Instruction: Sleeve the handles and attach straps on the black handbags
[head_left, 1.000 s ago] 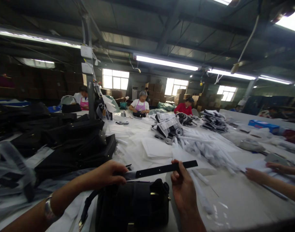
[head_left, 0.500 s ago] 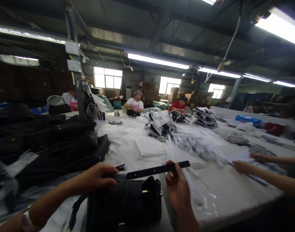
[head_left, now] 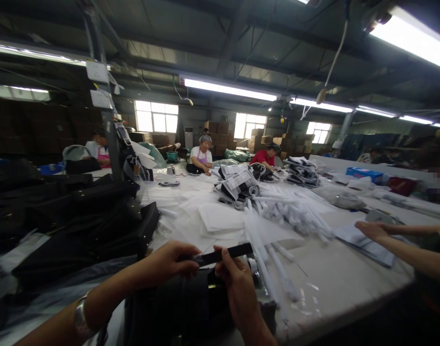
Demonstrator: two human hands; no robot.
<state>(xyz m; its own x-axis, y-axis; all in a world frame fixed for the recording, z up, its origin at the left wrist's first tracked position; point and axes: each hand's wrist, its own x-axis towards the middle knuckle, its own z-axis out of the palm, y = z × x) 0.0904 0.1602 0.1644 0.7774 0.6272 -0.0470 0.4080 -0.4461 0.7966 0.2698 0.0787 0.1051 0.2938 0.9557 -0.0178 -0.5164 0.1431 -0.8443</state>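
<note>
A black strap stretches between my two hands, just above a black handbag that has a gold-coloured zip. At the strap's left part, my left hand is closed on it; a small pale piece shows by the fingertips. My right hand pinches the strap between thumb and fingers, and its free end sticks out to the right. The bag lies on the table's near side, its lower part dark and partly covered by my right wrist. A silver bracelet circles my left wrist.
Black bags are heaped at left. White sheets and rolled white tubes lie on the table beyond. At right, a co-worker's hands hold a pale flat packet. Other people sit across the table.
My right hand has slid left along the strap, closer to my left hand, which has shifted slightly right. The co-worker's hands at right have come together on the packet.
</note>
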